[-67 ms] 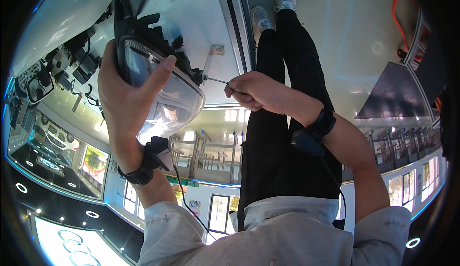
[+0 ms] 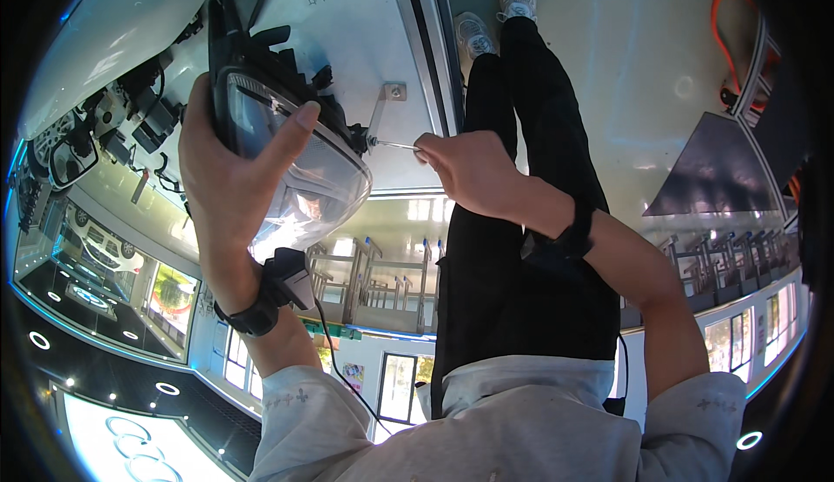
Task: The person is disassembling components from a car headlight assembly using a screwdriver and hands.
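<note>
A car headlight (image 2: 326, 178) with a clear lens and a black housing is at the left, over a pale tabletop (image 2: 347, 30). My left hand (image 2: 228, 174) grips it, with the thumb across the lens and the other fingers around the far side. From a fitting (image 2: 358, 137) on the housing's right side, a thin metal rod (image 2: 395, 144) reaches to my right hand (image 2: 473, 169). The fingers of that hand are pinched around the rod's outer end. Any handle is hidden in the fist, so the kind of tool cannot be told.
A small metal bracket (image 2: 395, 91) lies on the tabletop beside the headlight. Further left are several dark car parts and a mirror (image 2: 71, 159), under a glossy pale body panel (image 2: 122, 30). My legs (image 2: 565, 135) stand right of the table edge. An orange hose (image 2: 719, 30) hangs at the far right.
My right hand has turned at the wrist around the rod, so its back now faces up more. The left hand and the headlight have stayed put.
</note>
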A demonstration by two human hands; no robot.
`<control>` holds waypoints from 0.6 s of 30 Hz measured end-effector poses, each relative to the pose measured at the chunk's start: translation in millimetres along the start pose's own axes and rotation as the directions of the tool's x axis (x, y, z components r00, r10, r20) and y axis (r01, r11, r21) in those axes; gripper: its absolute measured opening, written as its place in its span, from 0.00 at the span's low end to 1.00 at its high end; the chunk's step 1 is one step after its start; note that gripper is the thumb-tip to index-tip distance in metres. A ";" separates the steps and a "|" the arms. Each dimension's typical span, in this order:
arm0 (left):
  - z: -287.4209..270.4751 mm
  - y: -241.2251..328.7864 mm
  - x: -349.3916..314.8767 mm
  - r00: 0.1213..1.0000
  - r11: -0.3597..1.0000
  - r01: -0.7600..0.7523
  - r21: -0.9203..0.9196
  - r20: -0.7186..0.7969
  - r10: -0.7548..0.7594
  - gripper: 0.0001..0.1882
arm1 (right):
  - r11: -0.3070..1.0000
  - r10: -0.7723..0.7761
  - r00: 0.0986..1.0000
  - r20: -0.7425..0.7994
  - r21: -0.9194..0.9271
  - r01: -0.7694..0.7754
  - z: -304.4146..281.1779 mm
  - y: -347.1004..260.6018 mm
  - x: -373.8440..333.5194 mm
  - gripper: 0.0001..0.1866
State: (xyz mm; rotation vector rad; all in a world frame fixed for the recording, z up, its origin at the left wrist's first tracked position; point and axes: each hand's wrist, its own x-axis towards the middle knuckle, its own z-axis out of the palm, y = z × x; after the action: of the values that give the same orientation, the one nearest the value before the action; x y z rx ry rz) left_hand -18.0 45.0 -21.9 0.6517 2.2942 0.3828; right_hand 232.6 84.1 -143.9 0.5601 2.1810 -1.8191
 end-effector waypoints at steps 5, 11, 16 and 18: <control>-0.2 -2.9 -1.2 1.000 1.000 -0.010 -0.006 -0.018 0.010 0.28 | 1.000 -0.006 0.998 0.068 0.028 0.004 -11.4 -10.2 6.6 0.08; 1.9 -4.0 -2.1 1.000 1.000 -0.016 -0.023 -0.025 0.015 0.28 | -0.046 0.029 0.733 0.680 0.733 -0.678 -4.5 12.5 16.0 0.14; 0.0 -0.6 -0.7 1.000 0.998 -0.007 -0.061 0.011 0.008 0.28 | 0.546 0.134 0.853 0.504 0.681 -0.488 1.7 10.2 12.5 0.10; 0.1 -0.3 -1.2 1.000 0.998 0.004 -0.063 0.010 -0.003 0.28 | 0.962 -0.001 0.989 0.147 -0.270 0.041 -4.2 -9.6 7.9 0.08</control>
State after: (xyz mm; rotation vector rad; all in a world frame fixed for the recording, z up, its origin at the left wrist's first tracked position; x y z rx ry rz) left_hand -17.2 44.1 -21.5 0.6165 2.2642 0.4480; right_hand 221.6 87.9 -137.9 0.3341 2.2896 -1.4809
